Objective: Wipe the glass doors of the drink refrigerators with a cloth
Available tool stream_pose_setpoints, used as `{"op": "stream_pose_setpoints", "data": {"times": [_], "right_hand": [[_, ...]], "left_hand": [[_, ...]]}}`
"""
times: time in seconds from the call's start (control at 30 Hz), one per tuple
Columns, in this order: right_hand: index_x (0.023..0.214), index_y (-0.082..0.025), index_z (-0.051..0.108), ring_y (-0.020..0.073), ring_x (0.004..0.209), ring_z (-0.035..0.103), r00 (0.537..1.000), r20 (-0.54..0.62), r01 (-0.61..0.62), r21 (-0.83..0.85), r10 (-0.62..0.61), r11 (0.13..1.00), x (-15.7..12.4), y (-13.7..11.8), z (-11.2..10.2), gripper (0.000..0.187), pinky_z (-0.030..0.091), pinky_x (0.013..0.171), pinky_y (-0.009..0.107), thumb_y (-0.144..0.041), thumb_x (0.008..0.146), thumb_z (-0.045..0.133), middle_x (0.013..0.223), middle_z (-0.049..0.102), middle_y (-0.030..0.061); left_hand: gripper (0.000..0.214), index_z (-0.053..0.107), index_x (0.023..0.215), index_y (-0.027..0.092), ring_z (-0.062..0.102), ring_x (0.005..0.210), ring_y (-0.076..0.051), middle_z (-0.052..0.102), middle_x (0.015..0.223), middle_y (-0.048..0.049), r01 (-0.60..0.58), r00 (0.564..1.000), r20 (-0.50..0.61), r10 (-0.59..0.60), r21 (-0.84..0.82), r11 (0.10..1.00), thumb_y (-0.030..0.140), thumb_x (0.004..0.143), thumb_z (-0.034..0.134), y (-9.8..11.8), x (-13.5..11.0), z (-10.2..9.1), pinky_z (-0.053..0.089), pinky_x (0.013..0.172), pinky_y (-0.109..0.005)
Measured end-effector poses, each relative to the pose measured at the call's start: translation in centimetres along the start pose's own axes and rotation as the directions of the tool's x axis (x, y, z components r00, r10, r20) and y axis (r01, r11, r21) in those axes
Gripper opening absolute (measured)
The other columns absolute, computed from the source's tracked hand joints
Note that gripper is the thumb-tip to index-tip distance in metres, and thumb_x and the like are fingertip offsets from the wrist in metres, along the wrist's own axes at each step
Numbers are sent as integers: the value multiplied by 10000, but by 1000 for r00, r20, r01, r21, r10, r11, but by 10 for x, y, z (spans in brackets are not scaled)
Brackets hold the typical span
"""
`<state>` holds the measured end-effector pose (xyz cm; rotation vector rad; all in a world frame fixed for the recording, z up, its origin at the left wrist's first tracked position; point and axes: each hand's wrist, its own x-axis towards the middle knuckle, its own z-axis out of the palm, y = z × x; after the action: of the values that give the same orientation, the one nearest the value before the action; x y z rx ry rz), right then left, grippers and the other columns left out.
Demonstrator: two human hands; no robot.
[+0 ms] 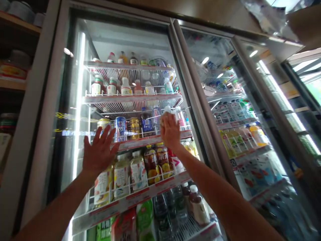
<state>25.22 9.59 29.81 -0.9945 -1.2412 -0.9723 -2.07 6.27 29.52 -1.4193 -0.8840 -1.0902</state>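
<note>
My left hand [99,152] is raised in front of the glass door [71,70] of a drinks fridge, its fingers spread. Up and to the right, my right hand [170,130] is also raised, palm forward and fingers pointing up. A pale blurred patch along its left edge is too unclear to name. Whether either palm touches the glass, I cannot tell. Behind the hands are a blue-and-silver can [120,129], a gold can [135,128] and a dark blue bottle [146,121]. Brown-labelled bottles [151,165] stand on the shelf below.
Other fridge doors continue to the right past a grey upright frame [194,87]. Bottles fill shelves behind them, including an orange-filled bottle [258,134]. On the left are wooden shelves [15,84] with jars. A plastic bag [272,18] lies on top at the upper right.
</note>
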Motion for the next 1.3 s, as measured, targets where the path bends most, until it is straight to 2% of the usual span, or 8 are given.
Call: {"op": "stream_pose_setpoints", "data": {"times": [0.13,0.33,0.53,0.63,0.73,0.97,1.17,1.3], "right_hand": [[1373,-241,384,201,1409,184,888,77,449,61,-453,891,-18,-26,0,466,189,1136,454,-327,916,364,1507,304,5],[1351,-157,423,284,1385,246,988,-42,-149,42,151,988,-6,22,-5,466,228,1087,549,-272,908,334,1479,341,117],[1347,-249,430,199,1396,234,917,45,394,70,-397,917,-31,13,-5,450,208,1127,450,-305,905,369,1477,363,22],[1345,-211,434,238,1372,288,996,-41,82,15,-82,996,-30,45,-8,451,254,1086,507,-284,911,332,1452,398,79],[1343,-128,433,295,1358,301,960,-119,-253,11,252,968,-21,65,-7,473,297,1041,544,-275,909,315,1445,382,162],[1344,-209,439,202,1401,220,934,32,352,68,-355,933,-39,34,-7,453,242,1118,428,-273,904,359,1479,357,50],[1359,-58,397,271,1365,284,985,-87,-146,35,148,989,-25,93,-17,503,294,1081,505,-258,908,301,1444,373,182],[1363,-95,405,243,1397,215,995,-20,99,69,-98,993,-40,56,-10,491,280,1109,455,-238,901,324,1471,345,136]], "left_hand": [[586,367,1388,171,202,1396,-291,329,1473,-120,12,998,57,-13,24,1000,486,916,220,0,1,-4,51,1113,-567],[603,343,1398,137,148,1408,-305,276,1498,-118,89,989,116,-92,27,996,469,923,179,18,3,-9,28,1106,-586],[663,271,1426,114,104,1416,-310,216,1514,-147,192,980,64,-191,-21,981,517,904,197,51,-12,-1,56,1105,-586],[648,233,1442,152,90,1420,-294,210,1521,-124,182,980,82,-180,-26,983,508,900,220,53,-17,2,37,1112,-573],[645,203,1451,171,78,1422,-286,199,1527,-109,193,978,84,-190,-25,981,500,897,238,51,-17,3,25,1117,-565],[647,255,1434,141,92,1420,-294,225,1515,-132,181,981,74,-179,-18,983,499,896,251,51,-16,0,36,1118,-566],[628,276,1421,135,87,1421,-289,233,1511,-141,176,983,63,-174,-33,984,477,895,287,53,-17,3,38,1117,-564],[584,419,1323,123,254,1371,-304,380,1437,-159,209,978,-5,-211,-107,972,461,847,397,48,-13,-1,142,1104,-543]]}}
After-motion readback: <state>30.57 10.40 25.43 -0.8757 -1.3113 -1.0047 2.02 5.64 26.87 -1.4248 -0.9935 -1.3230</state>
